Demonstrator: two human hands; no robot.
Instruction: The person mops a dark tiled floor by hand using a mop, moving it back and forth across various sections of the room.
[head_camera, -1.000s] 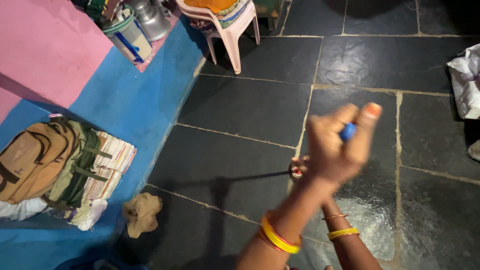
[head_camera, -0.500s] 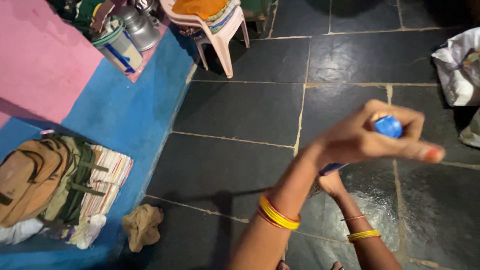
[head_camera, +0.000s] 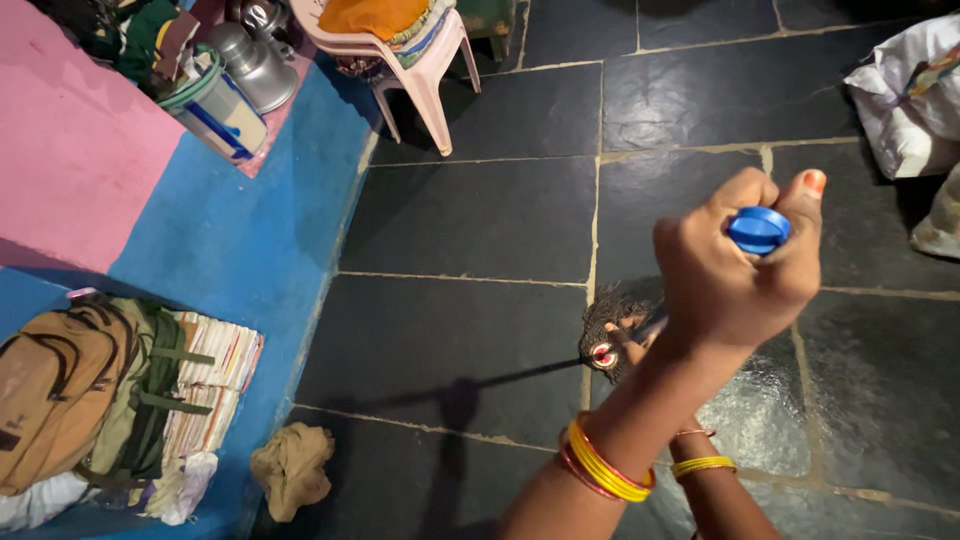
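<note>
My left hand (head_camera: 725, 275) is closed around the blue-capped top (head_camera: 758, 230) of a stick, raised over the dark stone floor (head_camera: 480, 220). Thick yellow and red bangles ring that wrist. Below it, mostly hidden by the left forearm, my right hand (head_camera: 628, 335) grips the stick's lower shaft. It sits right beside a dark fringed mop head (head_camera: 608, 312) with a red and white ring. Thin yellow bangles circle the right wrist. A wet, shiny patch (head_camera: 765, 400) lies on the floor under both arms.
A pink plastic chair (head_camera: 425, 65) piled with cloth stands at the back. A metal pot (head_camera: 250, 55) and a white and blue bucket (head_camera: 215, 105) sit on the pink and blue ledge (head_camera: 250, 220). Left: backpack (head_camera: 55, 390), books (head_camera: 215, 370), rag (head_camera: 290, 465). Right: white sack (head_camera: 905, 95).
My left hand swung out to the right with the blue-topped stick, then came back into an upright fist. The mop head and my right hand show again beneath it.
</note>
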